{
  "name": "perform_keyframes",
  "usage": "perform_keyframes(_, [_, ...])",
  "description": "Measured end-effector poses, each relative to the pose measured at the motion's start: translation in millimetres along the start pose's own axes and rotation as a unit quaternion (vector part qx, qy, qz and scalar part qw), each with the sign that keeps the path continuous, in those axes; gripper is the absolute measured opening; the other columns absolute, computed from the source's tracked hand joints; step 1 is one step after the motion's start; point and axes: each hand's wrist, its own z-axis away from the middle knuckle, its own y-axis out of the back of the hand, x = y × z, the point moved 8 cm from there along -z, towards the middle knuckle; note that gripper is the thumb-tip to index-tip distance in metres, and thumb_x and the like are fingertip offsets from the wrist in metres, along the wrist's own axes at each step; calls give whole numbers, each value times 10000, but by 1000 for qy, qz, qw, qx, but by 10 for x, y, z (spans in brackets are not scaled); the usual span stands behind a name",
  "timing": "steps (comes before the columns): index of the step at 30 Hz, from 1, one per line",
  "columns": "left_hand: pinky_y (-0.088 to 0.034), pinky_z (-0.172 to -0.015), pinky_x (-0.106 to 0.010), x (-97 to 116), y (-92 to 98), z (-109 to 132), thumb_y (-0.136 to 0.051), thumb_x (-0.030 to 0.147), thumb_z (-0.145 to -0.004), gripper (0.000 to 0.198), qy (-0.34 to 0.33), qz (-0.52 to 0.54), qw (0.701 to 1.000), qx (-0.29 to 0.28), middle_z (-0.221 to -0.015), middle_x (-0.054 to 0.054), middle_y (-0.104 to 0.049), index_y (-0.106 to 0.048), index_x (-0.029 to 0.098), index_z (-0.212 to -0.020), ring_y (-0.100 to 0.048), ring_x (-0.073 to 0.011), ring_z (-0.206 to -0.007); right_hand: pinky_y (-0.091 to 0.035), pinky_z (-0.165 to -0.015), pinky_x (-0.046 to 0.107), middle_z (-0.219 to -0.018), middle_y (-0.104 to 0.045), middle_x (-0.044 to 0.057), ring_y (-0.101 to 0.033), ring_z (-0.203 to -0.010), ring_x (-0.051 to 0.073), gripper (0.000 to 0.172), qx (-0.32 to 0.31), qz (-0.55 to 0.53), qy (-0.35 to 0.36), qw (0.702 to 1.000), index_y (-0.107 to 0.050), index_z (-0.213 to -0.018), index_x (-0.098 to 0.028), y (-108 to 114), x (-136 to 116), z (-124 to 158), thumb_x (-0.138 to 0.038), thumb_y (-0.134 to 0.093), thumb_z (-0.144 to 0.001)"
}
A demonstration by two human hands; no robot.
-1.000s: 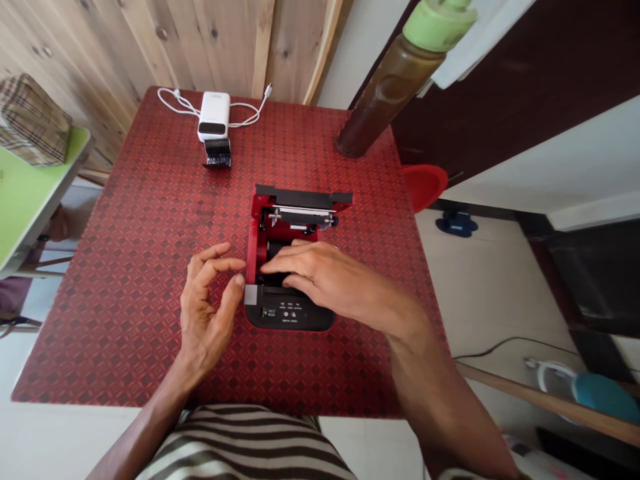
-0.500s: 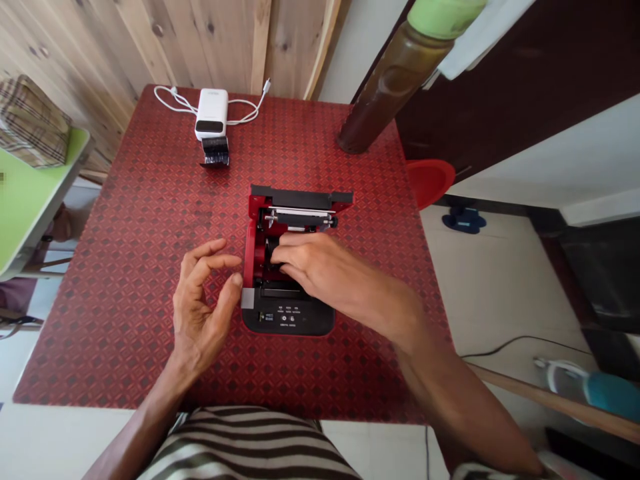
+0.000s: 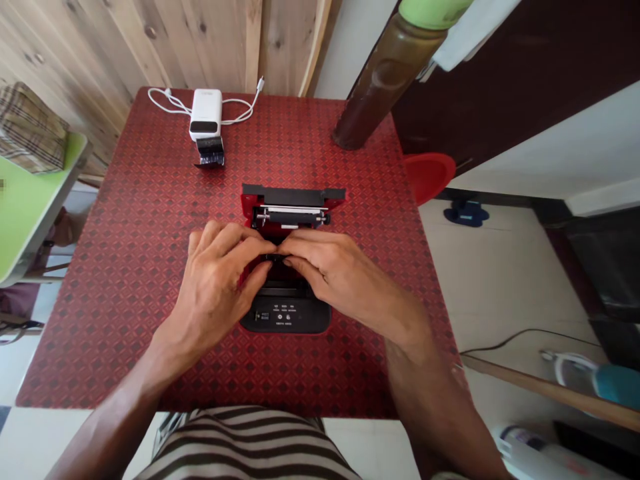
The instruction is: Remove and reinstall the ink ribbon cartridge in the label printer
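A black and red label printer (image 3: 286, 319) sits on the table with its lid (image 3: 295, 197) raised, showing a roller (image 3: 293, 218) under the lid. Over the printer's inner compartment, my left hand (image 3: 220, 270) pinches a small black part (image 3: 275, 257) between thumb and fingers. From the other side my right hand (image 3: 330, 263) pinches the same part, fingertips nearly meeting the left ones. Its exact kind is hidden by the fingers, and whether it is loose or fixed to the printer I cannot tell.
On the patterned red table (image 3: 150, 320), a white power bank (image 3: 206, 110) with a white cable and a crumpled black wrapper (image 3: 210, 153) lie at the back left. A tall brown bottle (image 3: 385, 80) with a green lid stands back right. A red stool (image 3: 429, 177) is beyond the right edge.
My left hand has moved right, from beside the printer to over its compartment, and closed on the black part. My right hand stays there, its fingertips now against the part.
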Motion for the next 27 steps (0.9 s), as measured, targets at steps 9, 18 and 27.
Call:
perform_keyframes(9, [-522, -906, -474, -24, 44, 7, -761, 230, -1014, 105, 11, 49, 998, 23, -1018, -18, -840, -758, 271, -918, -751, -277, -996, -645, -979, 419, -1241, -799, 126, -777, -1121, 286, 161, 121, 92, -23, 988, -767, -1260, -186, -6, -210, 230, -246, -730, -1115])
perform_keyframes(18, [-541, -1018, -513, -102, 46, 50, -808, 236, -1022, 70, 12, 84, 996, 11, -1142, -35, -846, -805, 288, -976, -741, -299, -1101, -538, -822, 434, -1141, -835, 129, -697, -967, 274, 331, 137, 308, 14, 941, -821, -1253, -160, -94, -412, 281, -110, -501, -1182])
perform_keyframes(27, [-510, -1021, -543, -39, 105, 204, -756, 205, -1069, 87, -21, 46, 999, -2, -1282, -73, -807, -789, 282, -1044, -701, -342, -1204, -560, -758, 357, -925, -815, 68, -671, -814, 202, 191, 258, 284, 77, 920, -837, -1138, -88, -104, -585, 595, -36, -654, -1120])
